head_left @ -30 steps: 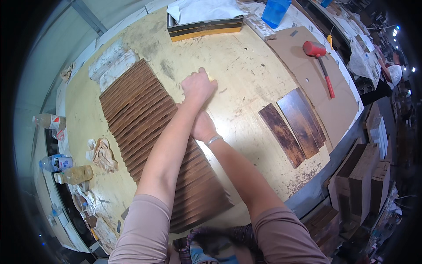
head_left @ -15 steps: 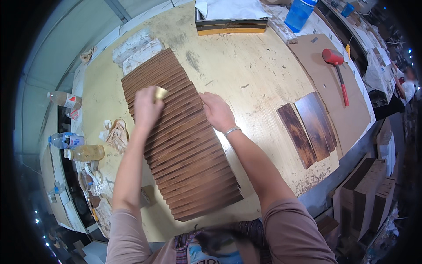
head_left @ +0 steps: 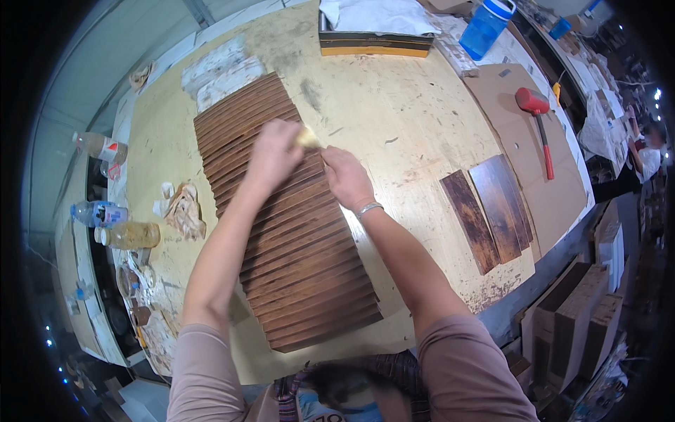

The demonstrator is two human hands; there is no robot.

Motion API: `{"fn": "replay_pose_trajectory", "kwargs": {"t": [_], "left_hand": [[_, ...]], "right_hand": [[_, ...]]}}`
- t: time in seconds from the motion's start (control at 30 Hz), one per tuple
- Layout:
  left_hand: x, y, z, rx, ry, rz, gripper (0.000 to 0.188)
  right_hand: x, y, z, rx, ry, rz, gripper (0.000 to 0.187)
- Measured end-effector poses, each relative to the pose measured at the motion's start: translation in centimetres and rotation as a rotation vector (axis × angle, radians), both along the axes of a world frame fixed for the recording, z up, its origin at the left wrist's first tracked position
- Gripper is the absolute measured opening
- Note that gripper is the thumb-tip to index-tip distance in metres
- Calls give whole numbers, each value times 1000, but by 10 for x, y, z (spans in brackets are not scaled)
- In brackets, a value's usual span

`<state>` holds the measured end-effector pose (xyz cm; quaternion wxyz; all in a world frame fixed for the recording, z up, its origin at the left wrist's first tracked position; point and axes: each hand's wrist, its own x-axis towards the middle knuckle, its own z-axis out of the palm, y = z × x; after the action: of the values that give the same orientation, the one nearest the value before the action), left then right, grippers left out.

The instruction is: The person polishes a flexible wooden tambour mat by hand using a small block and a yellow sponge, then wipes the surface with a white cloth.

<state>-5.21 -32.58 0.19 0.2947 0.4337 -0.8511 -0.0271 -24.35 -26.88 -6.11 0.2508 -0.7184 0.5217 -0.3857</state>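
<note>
Long dark-brown wooden slats lie side by side, overlapping in a stepped row that runs away from me across the table. My left hand is over the upper part of the row, closed on a small pale-yellow pad, smeared by motion; whether it is sponge or folded sandpaper I cannot make out. The pad is at the slats' right edge. Close beside it, my right hand, a bracelet on its wrist, grips the end of a slat at that edge, its fingertips partly hidden.
Right of the row lie several loose brown boards and a red mallet on cardboard. A cloth-topped box and a blue bottle stand at the back. On the left are bottles and a stained rag.
My left hand has swept rightward with the pad, from the middle of the slats to their right edge. My right hand stays at that edge. The view has shifted slightly.
</note>
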Motion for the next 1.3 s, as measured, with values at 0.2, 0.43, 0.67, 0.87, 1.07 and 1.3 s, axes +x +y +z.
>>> {"fn": "replay_pose_trajectory", "kwargs": {"t": [0.2,0.43,0.67,0.87,1.07,1.3], "left_hand": [[-28,-4,20,106,-88,-110,28],[23,28,36,285,-171,-13,38],[53,42,53,253,-162,149,33],[37,55,47,323,-271,-35,39],[18,61,56,229,-102,21,40],[65,80,58,462,-370,163,39]], "right_hand": [[-7,-1,-1,-28,-20,-35,35],[-4,3,5,25,13,-36,34],[-9,2,9,1,1,-58,30],[1,1,0,-102,-67,-54,21],[-6,1,4,-11,-25,-26,24],[-1,3,-8,-162,-57,-102,23]]}}
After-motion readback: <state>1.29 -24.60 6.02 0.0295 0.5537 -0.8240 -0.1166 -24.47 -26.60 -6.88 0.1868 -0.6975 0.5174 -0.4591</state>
